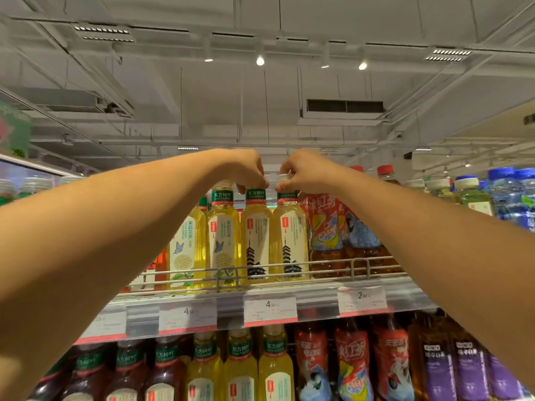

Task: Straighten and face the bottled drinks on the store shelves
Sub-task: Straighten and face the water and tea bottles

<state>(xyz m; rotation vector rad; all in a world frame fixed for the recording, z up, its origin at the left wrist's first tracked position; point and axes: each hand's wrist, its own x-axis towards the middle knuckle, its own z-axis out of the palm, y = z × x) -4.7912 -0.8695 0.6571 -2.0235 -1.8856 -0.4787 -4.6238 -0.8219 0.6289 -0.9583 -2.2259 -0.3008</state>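
Both arms reach up to the top shelf [318,293]. My left hand [243,169] pinches the cap of a yellow tea bottle with a pagoda label [256,241]. My right hand [304,173] grips the white cap of the neighbouring pagoda-label tea bottle [289,241]. Both bottles stand upright behind the wire rail, labels facing out. Left of them stand two yellow tea bottles with butterfly labels [223,241]. To the right, red-labelled iced tea bottles [327,227] are partly hidden by my right forearm.
Price tags [270,311] line the shelf edge. The shelf below holds dark tea, yellow tea [240,369], red-labelled and purple-labelled bottles [469,371]. Blue water bottles [509,195] stand at the far right of the top shelf. The ceiling is above.
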